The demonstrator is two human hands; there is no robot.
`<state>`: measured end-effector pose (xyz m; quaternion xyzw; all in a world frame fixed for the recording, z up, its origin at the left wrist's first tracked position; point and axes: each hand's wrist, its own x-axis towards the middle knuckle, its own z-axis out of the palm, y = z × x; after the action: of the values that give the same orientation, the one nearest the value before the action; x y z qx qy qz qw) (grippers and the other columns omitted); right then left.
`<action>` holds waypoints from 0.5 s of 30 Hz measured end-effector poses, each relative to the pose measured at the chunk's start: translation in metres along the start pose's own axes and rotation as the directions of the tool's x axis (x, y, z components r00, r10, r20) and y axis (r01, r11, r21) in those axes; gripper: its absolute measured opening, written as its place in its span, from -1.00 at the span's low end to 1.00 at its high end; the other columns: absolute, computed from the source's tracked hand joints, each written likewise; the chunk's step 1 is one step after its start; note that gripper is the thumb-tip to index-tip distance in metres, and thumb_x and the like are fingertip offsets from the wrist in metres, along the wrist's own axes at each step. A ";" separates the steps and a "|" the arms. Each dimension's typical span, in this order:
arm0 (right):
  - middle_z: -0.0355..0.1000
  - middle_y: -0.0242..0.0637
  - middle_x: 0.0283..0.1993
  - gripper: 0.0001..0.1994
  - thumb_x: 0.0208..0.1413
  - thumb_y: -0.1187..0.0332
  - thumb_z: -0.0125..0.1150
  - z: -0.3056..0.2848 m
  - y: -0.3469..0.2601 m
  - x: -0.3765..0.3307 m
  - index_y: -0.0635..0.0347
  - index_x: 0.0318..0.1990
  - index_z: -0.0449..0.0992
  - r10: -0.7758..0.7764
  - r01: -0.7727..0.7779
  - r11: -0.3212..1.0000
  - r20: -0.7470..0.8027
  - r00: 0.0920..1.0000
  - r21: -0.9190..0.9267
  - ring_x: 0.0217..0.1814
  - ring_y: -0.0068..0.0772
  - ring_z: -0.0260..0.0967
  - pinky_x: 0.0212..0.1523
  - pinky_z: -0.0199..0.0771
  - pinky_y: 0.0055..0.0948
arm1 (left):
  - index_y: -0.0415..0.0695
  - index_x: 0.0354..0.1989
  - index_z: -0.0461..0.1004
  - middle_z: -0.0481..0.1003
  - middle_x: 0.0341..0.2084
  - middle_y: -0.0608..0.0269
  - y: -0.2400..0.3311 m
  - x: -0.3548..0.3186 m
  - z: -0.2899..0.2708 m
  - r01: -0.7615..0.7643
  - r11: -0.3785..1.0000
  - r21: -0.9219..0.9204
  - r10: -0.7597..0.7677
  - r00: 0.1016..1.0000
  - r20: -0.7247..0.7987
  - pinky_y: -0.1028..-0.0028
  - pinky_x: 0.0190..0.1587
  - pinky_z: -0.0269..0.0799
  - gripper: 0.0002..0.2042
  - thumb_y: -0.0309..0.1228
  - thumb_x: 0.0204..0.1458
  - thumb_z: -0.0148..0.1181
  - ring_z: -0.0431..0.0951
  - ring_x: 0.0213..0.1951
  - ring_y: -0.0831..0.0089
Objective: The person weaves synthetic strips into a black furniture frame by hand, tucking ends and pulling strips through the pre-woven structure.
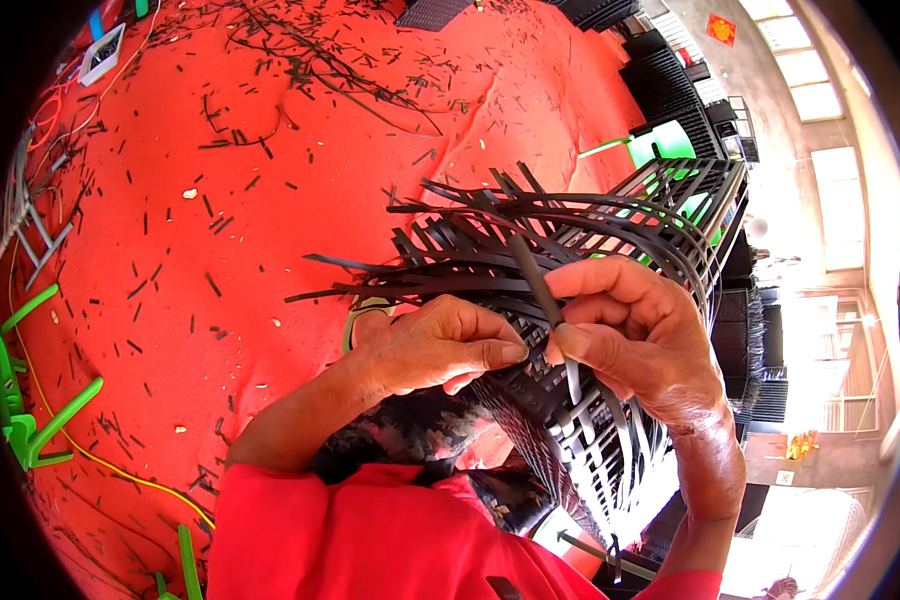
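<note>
A half-woven piece of flat black strips (560, 222) rests in front of me, its loose ends fanning out to the far left. In my right hand (642, 335), thumb and fingers pinch one dark strip (535, 280) that stands up from the weave. My left hand (448, 345) is closed at the weave's near left side, thumb against the forefinger; its tips meet the strips, but whether a strip lies between them is hidden. Below both hands runs the tightly woven black panel (520, 425), with strip ends hanging at its right.
Short black offcuts (215, 285) litter the red floor (300, 210). Green plastic stools (30, 430) stand at the left, beside a yellow cable (120, 470). A white bin (102, 55) sits far left. Stacked black woven pieces (670, 90) line the right, near a green chair (662, 143).
</note>
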<state>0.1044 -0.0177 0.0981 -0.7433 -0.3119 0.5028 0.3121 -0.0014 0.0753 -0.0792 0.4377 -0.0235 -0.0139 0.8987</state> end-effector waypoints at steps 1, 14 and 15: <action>0.47 -0.38 -0.31 -0.63 0.13 0.43 0.16 -0.001 0.002 -0.002 0.28 0.07 0.30 -0.001 0.001 1.000 -0.011 1.000 0.005 -0.43 -0.84 0.25 -0.51 0.15 -0.82 | -0.22 -0.25 0.51 0.29 -0.69 0.50 0.002 -0.001 0.004 -0.009 1.000 0.020 0.010 1.000 -0.025 0.66 -0.62 0.12 -0.76 -0.27 0.11 0.14 0.23 -0.65 0.74; 0.40 -0.46 -0.39 -0.68 0.11 0.48 0.17 0.003 0.011 -0.014 0.25 0.03 0.38 -0.187 0.185 0.982 -0.109 0.976 -0.028 -0.48 -0.84 0.18 -0.52 0.12 -0.78 | -0.24 -0.38 0.53 0.32 -0.72 0.46 0.041 0.013 0.009 -0.008 0.934 0.358 -0.080 0.969 0.232 0.62 -0.65 0.10 -0.76 -0.30 0.13 0.09 0.26 -0.67 0.71; 0.39 -0.47 -0.41 -0.71 0.09 0.47 0.20 -0.001 0.018 -0.014 0.26 -0.01 0.42 -0.228 0.216 0.969 -0.106 0.968 -0.120 -0.50 -0.84 0.16 -0.54 0.11 -0.76 | -0.23 -0.39 0.53 0.29 -0.74 0.47 0.040 0.017 0.007 0.076 0.960 0.270 -0.145 0.959 0.244 0.62 -0.68 0.06 -0.77 -0.30 0.13 0.09 0.23 -0.70 0.72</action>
<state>0.1036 -0.0397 0.0926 -0.7480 -0.4008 0.4020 0.3439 0.0155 0.0940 -0.0428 0.5456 -0.1188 -0.1190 0.8210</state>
